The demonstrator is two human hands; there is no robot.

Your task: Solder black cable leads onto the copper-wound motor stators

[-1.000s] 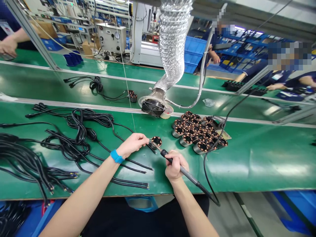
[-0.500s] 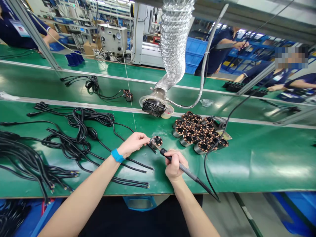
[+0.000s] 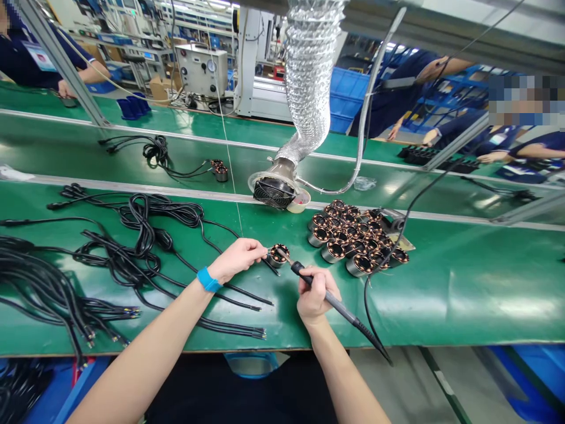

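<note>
A motor stator (image 3: 279, 255) with copper windings sits upright on the green bench top. My left hand (image 3: 241, 258), wearing a blue wristband, is closed in a pinch at the stator's left side on a thin solder wire, whose end is too small to see clearly. A fine line hanging from above runs down behind that hand. My right hand (image 3: 318, 292) grips a soldering iron (image 3: 338, 305) like a pen; its tip reaches the stator's upper right rim. Several more stators (image 3: 353, 238) stand bunched to the right.
Black cables (image 3: 145, 229) with bared ends cover the left of the bench. A fume hose (image 3: 309, 82) with a fan (image 3: 274, 193) hangs ahead. The iron's cord (image 3: 367, 300) loops at right. Other people work across the bench beside a moving-belt-like green strip (image 3: 185, 132).
The iron's tip has moved from the stator's left side to its upper right rim, and my right hand has shifted slightly right. Beyond, the cable with stators has slid left.
</note>
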